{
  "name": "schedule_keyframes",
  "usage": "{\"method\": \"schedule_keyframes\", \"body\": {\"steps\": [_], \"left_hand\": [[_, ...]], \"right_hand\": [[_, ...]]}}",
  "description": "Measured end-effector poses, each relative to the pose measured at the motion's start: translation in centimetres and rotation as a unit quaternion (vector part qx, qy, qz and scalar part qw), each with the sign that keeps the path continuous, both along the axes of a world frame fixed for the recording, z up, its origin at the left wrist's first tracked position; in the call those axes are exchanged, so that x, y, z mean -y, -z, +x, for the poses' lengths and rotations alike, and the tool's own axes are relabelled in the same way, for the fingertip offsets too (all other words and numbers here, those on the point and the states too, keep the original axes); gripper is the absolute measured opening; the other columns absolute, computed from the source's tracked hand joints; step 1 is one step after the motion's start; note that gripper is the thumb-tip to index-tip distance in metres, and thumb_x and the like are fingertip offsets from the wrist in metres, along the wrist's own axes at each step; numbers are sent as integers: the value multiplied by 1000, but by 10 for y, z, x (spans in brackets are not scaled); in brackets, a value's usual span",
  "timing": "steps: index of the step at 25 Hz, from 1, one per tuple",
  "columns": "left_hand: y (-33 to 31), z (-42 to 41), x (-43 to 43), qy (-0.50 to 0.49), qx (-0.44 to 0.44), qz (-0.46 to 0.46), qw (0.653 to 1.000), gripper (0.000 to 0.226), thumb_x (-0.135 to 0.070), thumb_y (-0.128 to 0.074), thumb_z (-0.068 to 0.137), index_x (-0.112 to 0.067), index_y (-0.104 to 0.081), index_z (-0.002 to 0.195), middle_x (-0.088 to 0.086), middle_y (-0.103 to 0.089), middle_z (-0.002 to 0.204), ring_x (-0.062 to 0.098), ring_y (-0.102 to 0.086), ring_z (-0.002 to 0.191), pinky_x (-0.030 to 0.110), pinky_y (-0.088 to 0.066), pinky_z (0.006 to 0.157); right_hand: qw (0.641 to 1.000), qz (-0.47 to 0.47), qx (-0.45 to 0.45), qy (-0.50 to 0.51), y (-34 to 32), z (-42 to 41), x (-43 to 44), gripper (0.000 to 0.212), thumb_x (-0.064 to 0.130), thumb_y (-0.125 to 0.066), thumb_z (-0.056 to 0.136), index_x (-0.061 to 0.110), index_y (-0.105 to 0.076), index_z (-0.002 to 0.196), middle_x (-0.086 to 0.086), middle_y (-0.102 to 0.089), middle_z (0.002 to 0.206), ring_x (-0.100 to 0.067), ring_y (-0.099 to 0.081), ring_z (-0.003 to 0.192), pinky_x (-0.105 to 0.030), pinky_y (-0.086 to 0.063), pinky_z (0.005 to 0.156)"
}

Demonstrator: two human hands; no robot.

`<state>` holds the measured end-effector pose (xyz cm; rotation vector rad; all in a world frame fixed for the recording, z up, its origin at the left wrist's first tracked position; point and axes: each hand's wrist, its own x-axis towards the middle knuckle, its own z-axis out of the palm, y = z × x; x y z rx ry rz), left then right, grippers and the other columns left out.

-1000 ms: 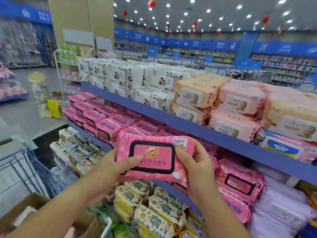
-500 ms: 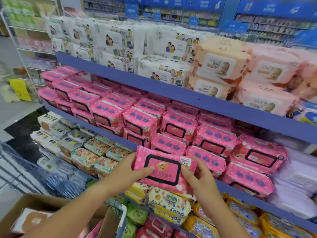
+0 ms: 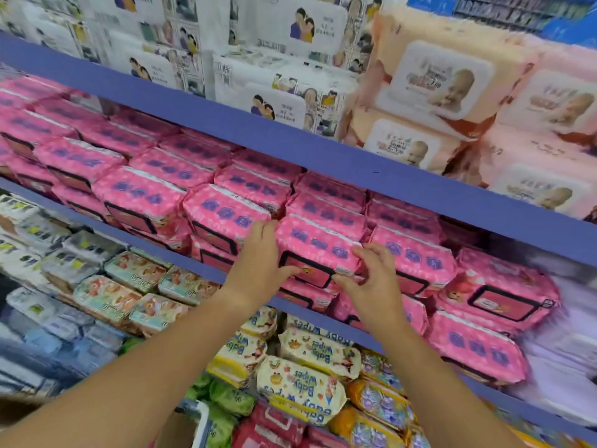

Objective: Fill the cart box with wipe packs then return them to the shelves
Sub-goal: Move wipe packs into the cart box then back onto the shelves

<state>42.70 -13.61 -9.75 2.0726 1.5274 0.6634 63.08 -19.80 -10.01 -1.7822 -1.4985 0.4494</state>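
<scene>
Head view: return step. Left hand [image 3: 258,265], right hand [image 3: 371,281] pinch pink wipe pack [image 3: 318,247] ends, seating it on shelf [image 3: 97,225] stack; next move: release grip, fetch another.

On the middle shelf [image 3: 145,243], a wipe pack [image 3: 318,250] lies atop a front stack, the left hand [image 3: 258,274] holding its left end, the right hand [image 3: 371,281] its right end.

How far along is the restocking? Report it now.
Done: the pink pack sits on the pink stack on the middle shelf. In hand: left hand and right hand both grip its ends, seating it. Left: letting go; the cart box is out of view, so remaining packs cannot be told.
</scene>
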Motion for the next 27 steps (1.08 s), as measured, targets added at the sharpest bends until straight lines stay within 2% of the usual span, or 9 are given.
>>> {"method": "schedule_keyframes", "body": {"steps": [3, 8, 12, 14, 16, 18, 20, 21, 27], "left_hand": [[10, 7, 11, 6, -106, 61, 992, 96, -33, -75, 90, -12, -13, 160, 17, -18, 160, 34, -21, 150, 38, -46, 109], [10, 6, 12, 13, -274, 113, 955, 85, -23, -67, 93, -8, -16, 159, 22, -15, 164, 41, -36, 138, 36, -54, 96], [-11, -33, 29, 107, -277, 129, 946, 77, -23, -54, 97, -9, -12, 161, 19, -11, 166, 38, -26, 148, 43, -41, 113], [-8, -79, 54, 130, -272, 98, 948, 69, -32, -52, 100, -13, -22, 159, 13, -24, 162, 32, -30, 147, 42, -38, 115], [13, -136, 95, 114, -245, -3, 963, 65, -41, -53, 100, -18, -30, 156, 4, -35, 157, 25, -35, 145, 39, -37, 116], [44, -192, 155, 35, -141, -196, 970, 66, -48, -57, 99, -20, -35, 155, -2, -41, 155, 20, -41, 142, 36, -40, 112], [70, -231, 223, -91, -18, -329, 940, 74, -61, -62, 90, -21, -43, 149, -8, -50, 146, 18, -53, 132, 31, -46, 101], [87, -246, 256, -142, -4, -330, 933, 80, -70, -63, 83, -22, -47, 146, -8, -55, 141, 16, -57, 127, 30, -47, 100], [144, -316, 356, -189, -195, -324, 906, 106, -96, -42, 65, -22, -55, 140, -2, -63, 136, 21, -61, 123, 36, -49, 100]], "right_hand": [[1000, -4, 22, 10, 10, -9, 6, 60, 23, -79, 86, 14, -55, 140, 4, -38, 117, 7, -48, 93, -6, -40, 87], [988, -62, 141, -21, -1, -4, 7, 67, 36, -72, 91, 18, -44, 150, 0, -45, 125, -18, -48, 112, -33, -46, 100], [964, -7, 265, -24, -14, -6, 32, 56, 31, -75, 88, 12, -56, 138, -11, -53, 130, -31, -50, 118, -46, -49, 99], [957, 42, 284, -29, -13, -14, 53, 50, 22, -76, 85, 6, -60, 130, -14, -56, 125, -34, -51, 116, -49, -48, 98], [961, 22, 268, -62, -3, -29, 80, 47, 22, -74, 88, 6, -59, 130, -13, -57, 125, -33, -51, 116, -47, -45, 99], [975, -47, 187, -111, 19, -59, 109, 45, 28, -69, 92, 11, -57, 133, -6, -56, 127, -27, -53, 117, -44, -45, 99], [978, -130, 59, -153, 49, -94, 134, 44, 35, -64, 96, 20, -55, 136, 4, -55, 130, -17, -55, 118, -40, -48, 100], [969, -173, 9, -178, 68, -113, 146, 43, 37, -62, 97, 22, -55, 136, 6, -54, 131, -15, -55, 119, -39, -48, 100], [902, -311, -36, -298, 146, -227, 212, 51, 44, -60, 97, 23, -50, 142, 5, -52, 140, -16, -51, 129, -34, -44, 105]]}}
